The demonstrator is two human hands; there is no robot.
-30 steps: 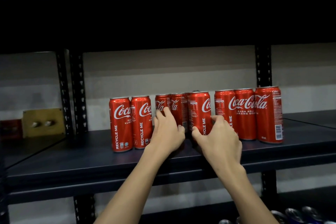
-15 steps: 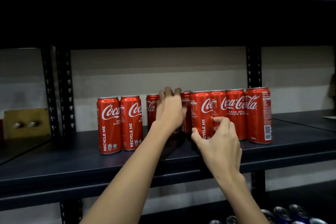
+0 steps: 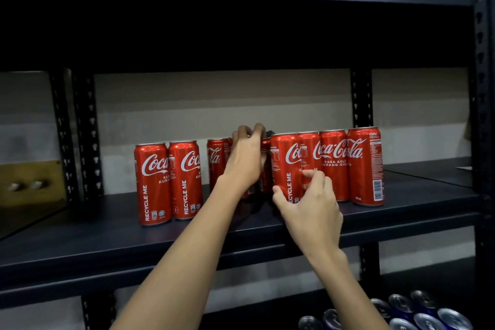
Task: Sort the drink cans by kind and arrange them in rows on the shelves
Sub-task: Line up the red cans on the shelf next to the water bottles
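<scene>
Since half a second ago, little has shifted: on the dark shelf (image 3: 80,244), two red cans (image 3: 167,182) stand at nine o'clock. At centre, the left hand (image 3: 246,161) curls over a rear can's (image 3: 263,166) top. Beside it, the right hand (image 3: 312,209) pinches the front can (image 3: 285,166). Blue cans (image 3: 417,313) sit below at five o'clock.

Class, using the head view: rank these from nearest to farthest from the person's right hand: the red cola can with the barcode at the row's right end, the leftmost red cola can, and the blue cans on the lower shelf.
1. Red barcode cola can, right end of the row, just right of the right hand.
2. Blue cans, lower shelf, below right.
3. Leftmost red cola can, far left end.
</scene>
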